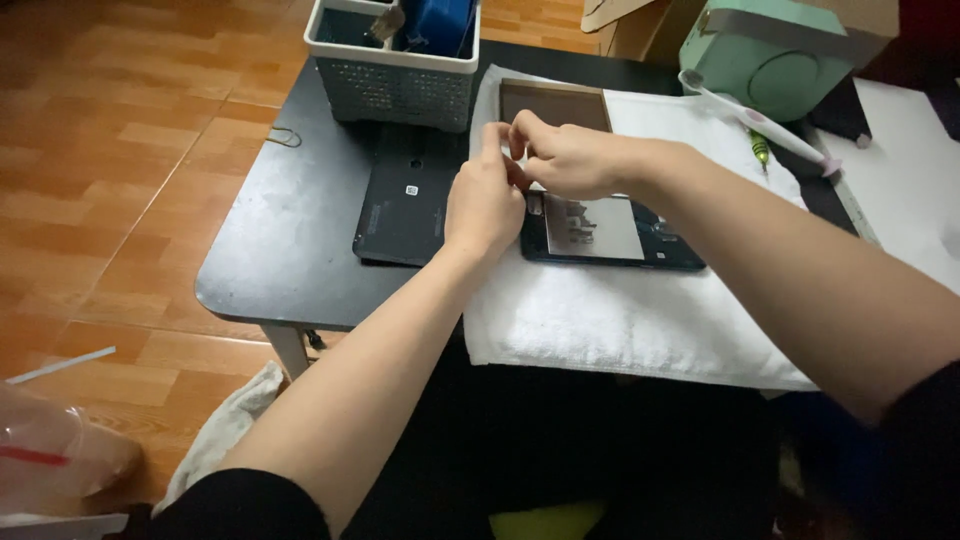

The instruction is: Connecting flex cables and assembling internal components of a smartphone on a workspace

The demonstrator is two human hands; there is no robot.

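Black low table (290, 240) on an orange wood-pattern floor (120, 120). White towel (620, 320) spread over the table's right half, hanging slightly over the near edge. Grey perforated basket (400, 85) at the far edge, blue item inside, can't tell what it is. Mint-green box-shaped device (775, 50) far right, cardboard behind it.

Opened tablet body (610, 235) lies flat on the towel, dark frame, grey metal plate showing inside. Its black back cover (405, 205) lies flat on bare table just left of the towel, touching or slightly overlapping the towel edge. Brown-tinted flat panel (555, 103) lies on the towel beyond the tablet, near the basket.

White-and-pink pen-shaped tool (760, 122) lies diagonally at the towel's far right, small green-handled tool (760, 150) just beside it.

Left hand (485, 205) and right hand (570, 160) meet over the tablet's top-left corner, touching each other. Both have fingers pinched together, fingertips up at the far edge of the tablet. What's between the fingers is too small to tell, so can't confirm either is gripping anything.

Paper clip (284, 137) on the table's left edge
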